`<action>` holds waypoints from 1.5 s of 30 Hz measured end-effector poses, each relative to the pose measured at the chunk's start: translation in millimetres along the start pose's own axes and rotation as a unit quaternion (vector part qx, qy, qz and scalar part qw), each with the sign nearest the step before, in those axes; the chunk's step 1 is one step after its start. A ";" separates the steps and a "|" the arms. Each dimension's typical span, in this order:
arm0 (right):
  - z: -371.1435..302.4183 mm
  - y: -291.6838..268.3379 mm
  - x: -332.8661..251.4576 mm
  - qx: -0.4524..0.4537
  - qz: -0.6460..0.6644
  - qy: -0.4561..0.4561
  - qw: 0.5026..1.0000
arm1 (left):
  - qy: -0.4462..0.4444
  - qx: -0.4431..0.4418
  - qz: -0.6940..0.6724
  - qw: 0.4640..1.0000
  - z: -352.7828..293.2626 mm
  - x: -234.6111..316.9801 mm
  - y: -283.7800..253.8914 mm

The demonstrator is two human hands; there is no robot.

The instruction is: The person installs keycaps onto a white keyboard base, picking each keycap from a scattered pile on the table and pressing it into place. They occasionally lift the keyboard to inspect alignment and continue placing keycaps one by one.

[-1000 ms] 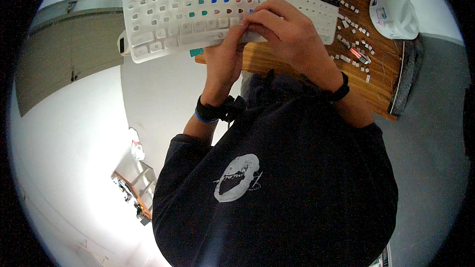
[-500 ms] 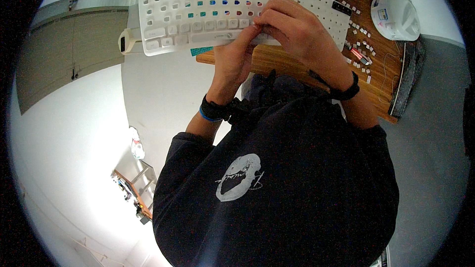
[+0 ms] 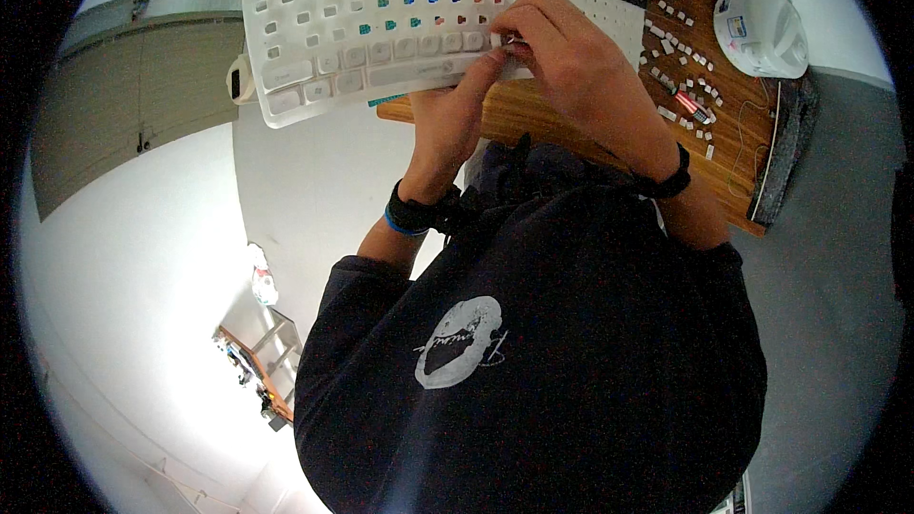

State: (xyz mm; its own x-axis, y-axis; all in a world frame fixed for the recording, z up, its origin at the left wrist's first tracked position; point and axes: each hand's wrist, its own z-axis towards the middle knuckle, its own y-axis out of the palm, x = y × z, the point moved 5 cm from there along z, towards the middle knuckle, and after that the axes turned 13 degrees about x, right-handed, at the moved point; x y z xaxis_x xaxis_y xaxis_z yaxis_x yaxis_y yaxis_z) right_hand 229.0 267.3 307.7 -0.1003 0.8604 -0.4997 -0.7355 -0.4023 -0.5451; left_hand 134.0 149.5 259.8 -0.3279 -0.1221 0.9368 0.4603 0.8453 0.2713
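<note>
A white keyboard top shell [image 3: 328,55] is held up over the table's near edge, tilted with its left end lower. White keycaps [image 3: 405,48] and a long space bar [image 3: 409,72] fill the left part of its lower rows, while the upper rows are mostly bare holes. My left hand [image 3: 455,119] grips the shell's near edge, thumb on top by the space bar and fingers hidden underneath. Over the keycap row my right hand [image 3: 562,52] is closed, its fingertips pinched together beside the left thumb. Whatever lies between those fingertips is hidden.
Many loose white keycaps [image 3: 700,59] lie scattered on the wooden table [image 3: 743,157] to the right. A red-and-white striped tube-like item [image 3: 692,107] lies among them. A white bucket [image 3: 762,30] stands at the far right; a green mat edge [image 3: 385,101] shows under the shell.
The shell has shifted left and turned slightly, its left end dropping nearer to me, baring more loose keycaps at right. Both hands stay at nearly the same spot on the lower row.
</note>
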 end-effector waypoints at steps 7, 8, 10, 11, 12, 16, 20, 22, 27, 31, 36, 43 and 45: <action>-2.9 -5.3 2.2 -0.001 0.024 0.040 0.999 | 0.042 -0.009 0.090 0.995 -1.6 1.7 -2.5; -2.8 -5.5 2.5 0.002 0.025 0.042 0.999 | 0.055 -0.009 0.118 0.991 -2.1 3.5 -2.5; -2.5 -5.6 2.7 0.007 0.026 0.044 0.999 | 0.080 -0.010 0.173 0.982 -4.6 9.0 -1.4; -2.3 -5.7 3.3 0.020 0.028 0.040 0.999 | 0.082 -0.007 0.174 0.981 -5.4 10.4 0.0; -2.5 -5.1 4.4 0.034 0.029 0.037 0.998 | 0.084 -0.005 0.174 0.981 -6.4 11.4 2.0; -1.3 -6.3 1.1 0.021 0.036 0.038 0.998 | 0.078 0.000 0.182 0.980 -6.9 10.9 1.3; -4.9 -3.5 4.3 0.001 0.043 0.020 0.999 | 0.050 0.009 0.124 0.991 -6.9 5.9 -0.3; -6.1 -2.2 5.8 -0.006 0.048 0.019 0.999 | 0.026 0.017 0.046 0.998 -5.8 -1.6 -1.6; -5.1 -2.9 6.6 -0.024 0.053 0.021 0.998 | 0.023 0.015 0.061 0.998 -4.5 -6.7 -1.7; -2.7 0.4 13.1 -0.035 0.102 0.031 0.994 | 0.050 -0.010 0.088 0.995 -6.3 -5.3 -0.9; -11.8 13.1 27.2 0.009 0.150 0.056 0.987 | -0.007 -0.013 0.049 0.999 -3.9 -14.1 -5.4; -10.4 9.5 20.5 0.006 0.115 0.066 0.991 | -0.039 0.002 -0.022 0.999 -5.5 -7.5 1.4; -7.7 8.6 16.0 0.010 0.120 0.052 0.991 | 0.005 0.024 0.081 0.996 -5.5 -6.7 -3.0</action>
State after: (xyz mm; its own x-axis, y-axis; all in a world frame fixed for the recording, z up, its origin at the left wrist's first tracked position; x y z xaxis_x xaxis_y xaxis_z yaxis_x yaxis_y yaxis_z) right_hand 226.3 275.3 289.9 -0.2056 0.7031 -0.6807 -0.7121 -0.5846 -0.3887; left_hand 139.4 144.9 254.0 -0.2439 0.0122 0.9697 0.4662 0.8783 0.1062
